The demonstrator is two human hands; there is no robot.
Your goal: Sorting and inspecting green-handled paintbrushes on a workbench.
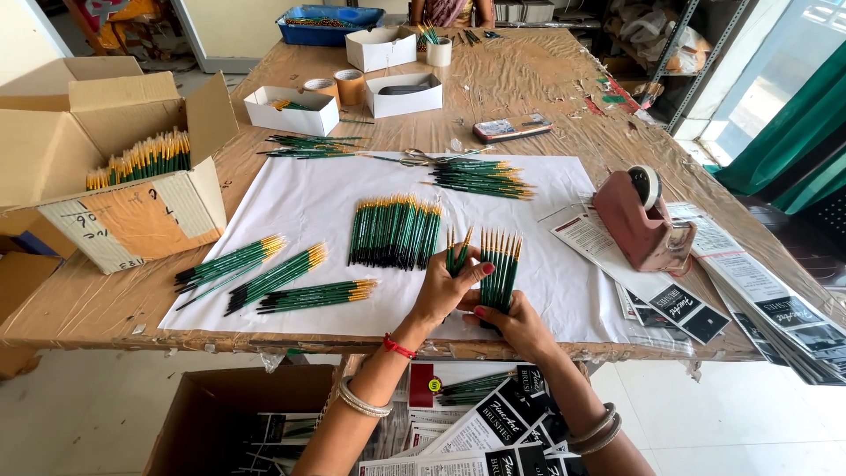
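Left hand [443, 286] grip clamped on few green brushes [456, 254]; right hand [514, 319] grip apparently clamped on larger bundle [500, 264]. Loose grip: brushes fan out, scattering over white sheet [291, 198]

Bright, even daylight fills the scene, strongest at the upper right, where the window [797, 35] is washed out to near white. The white paper sheet [300, 211] on the counter [511, 79] reflects light strongly but keeps its detail, and the floor tiles [749, 423] at the lower right look pale and overexposed. Shadows are soft and short: a faint one sits under the tape dispenser [639, 225] and beneath the cardboard box [123, 176]. The wide lens bends the counter edges outward and stretches the corners. Focus is sharp at the centre; the far end is slightly softer.
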